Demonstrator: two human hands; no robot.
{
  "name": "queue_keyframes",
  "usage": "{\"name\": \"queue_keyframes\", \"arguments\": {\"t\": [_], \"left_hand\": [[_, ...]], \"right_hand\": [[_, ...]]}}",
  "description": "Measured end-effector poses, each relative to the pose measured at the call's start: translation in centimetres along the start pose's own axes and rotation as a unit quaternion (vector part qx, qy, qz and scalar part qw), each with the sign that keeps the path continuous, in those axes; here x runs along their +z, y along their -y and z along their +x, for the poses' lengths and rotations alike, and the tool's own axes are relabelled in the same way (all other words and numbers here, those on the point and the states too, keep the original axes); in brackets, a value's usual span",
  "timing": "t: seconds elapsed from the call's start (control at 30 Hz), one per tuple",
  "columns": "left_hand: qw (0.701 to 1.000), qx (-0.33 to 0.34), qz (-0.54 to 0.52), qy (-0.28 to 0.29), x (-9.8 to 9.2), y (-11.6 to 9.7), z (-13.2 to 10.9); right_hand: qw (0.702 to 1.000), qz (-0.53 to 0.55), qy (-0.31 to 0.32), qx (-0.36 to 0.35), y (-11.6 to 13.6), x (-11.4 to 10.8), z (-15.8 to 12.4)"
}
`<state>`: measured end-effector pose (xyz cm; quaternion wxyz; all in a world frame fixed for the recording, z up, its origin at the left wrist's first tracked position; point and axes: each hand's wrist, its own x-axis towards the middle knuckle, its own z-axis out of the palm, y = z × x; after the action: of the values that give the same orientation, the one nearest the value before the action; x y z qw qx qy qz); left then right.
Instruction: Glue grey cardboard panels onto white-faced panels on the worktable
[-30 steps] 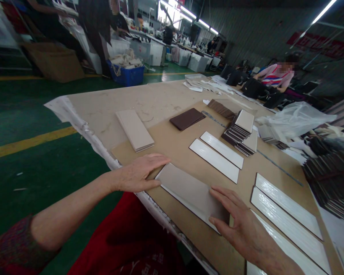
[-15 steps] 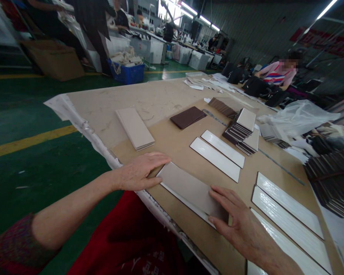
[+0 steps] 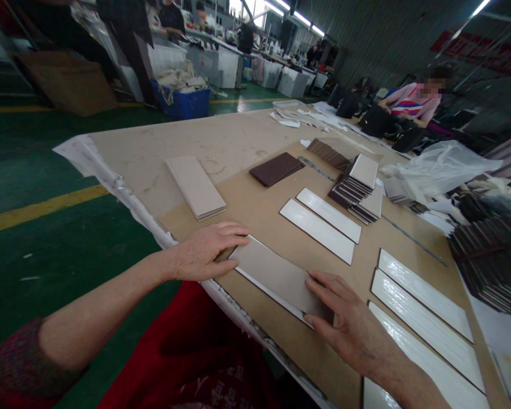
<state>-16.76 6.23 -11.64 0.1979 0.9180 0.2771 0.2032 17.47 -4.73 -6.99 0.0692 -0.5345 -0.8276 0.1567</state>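
Observation:
A beige rectangular panel [image 3: 276, 275] lies at the table's near edge, on top of a white-faced piece with a dark rim that shows along its long sides. My left hand [image 3: 208, 250] grips the left end, thumb at the near corner and fingers at the far one. At the opposite end, my right hand [image 3: 338, 312] holds the panel between thumb and fingertips, its palm hiding part of that end. Two shiny white strips [image 3: 317, 230] lie just beyond the panel. Several more white strips [image 3: 426, 304] are laid out to the right of my right hand.
Beige panels [image 3: 196, 187] are stacked at the left, with dark brown pieces [image 3: 276, 168] farther back. Stacked beige-topped boards [image 3: 361, 182] stand behind the strips. A large dark pile [image 3: 489, 267] sits at the right, near clear plastic [image 3: 443, 165]. A person [image 3: 413, 105] works across the table.
The whole view has shifted slightly. The beige panel now sits more evenly over the white-faced piece, with a thin white margin at its far edge. Both hands keep their places at its ends.

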Motion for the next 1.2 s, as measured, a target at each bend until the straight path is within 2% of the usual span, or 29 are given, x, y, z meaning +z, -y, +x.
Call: {"name": "queue_keyframes", "arguments": {"t": [0.47,1.0,1.2], "left_hand": [[1.0,0.003,0.017,0.008,0.9,1.0,0.1],[0.999,0.005,0.048,0.012,1.2,0.7,0.4],[0.998,0.004,0.055,0.013,1.2,0.6,0.4]], "right_hand": [[0.999,0.006,0.033,-0.02,-0.5,0.3,-0.8],[1.0,0.014,-0.02,-0.016,0.0,2.2,-2.0],[1.0,-0.005,-0.009,-0.017,0.1,2.4,-2.1]]}}
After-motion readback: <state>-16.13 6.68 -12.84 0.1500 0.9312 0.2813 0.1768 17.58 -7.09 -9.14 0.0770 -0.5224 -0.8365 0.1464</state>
